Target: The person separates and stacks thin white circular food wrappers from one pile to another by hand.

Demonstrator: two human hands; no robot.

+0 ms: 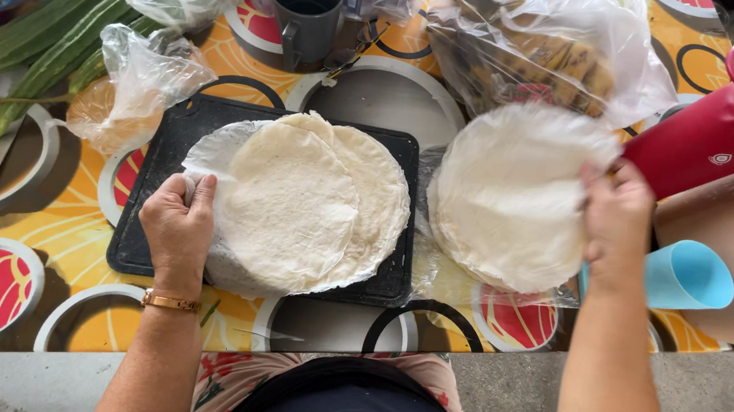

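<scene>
Grey mug (305, 11) as landmark, at far table edge. Left of it: long green gourds (35, 30), crumpled clear bag (139, 87). Right: bagged bananas (542, 52); farther right, red flask (725, 130); below that, turquoise cup (691, 275).

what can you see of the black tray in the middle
The black tray is a flat, shallow rectangle with rounded corners and a matte dark surface, perhaps plastic or metal. It lies level on the patterned tablecloth, close to the table's near edge. A stack of thin, pale round wrappers covers most of it, spilling a little past the front rim. The left hand rests over its left part, pinching the edge of the stack. A crumpled clear bag touches its far left corner.
</scene>
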